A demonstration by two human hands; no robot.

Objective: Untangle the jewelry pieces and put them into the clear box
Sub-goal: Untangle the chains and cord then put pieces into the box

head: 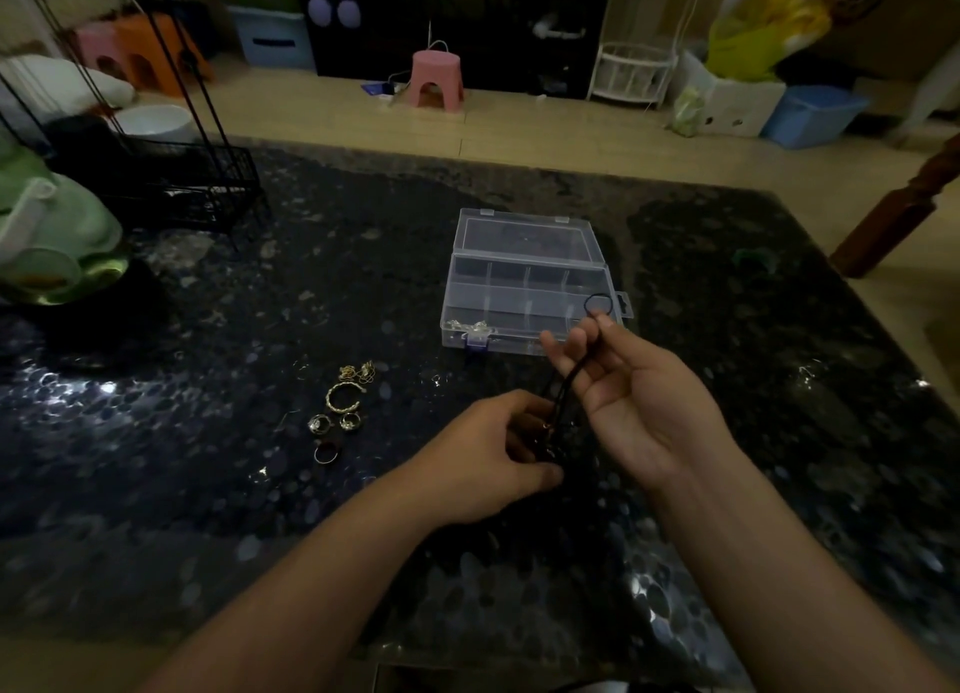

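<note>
1. Black cord is pinched by right hand above the table.
2. Its lower end is gripped by curled left hand.
3. Clear box is open beyond; rings are left of the hands.

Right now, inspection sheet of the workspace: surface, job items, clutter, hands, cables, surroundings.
Surface: dark speckled table, glossy, with glare spots.
Job items: clear box open, lid laid back; small silvery pieces in its near left compartment. Black cord is stretched between both hands. Bracelet, gold chain and rings lie loose on the table, left of the hands.
Clutter: black wire rack and green container at far left.
Hands: left hand grips the cord's lower end; right hand pinches its upper loop over the box.
Cables: white cable on the floor by the pink stool.
Surroundings: storage bins, shelves, tiled floor.
</note>
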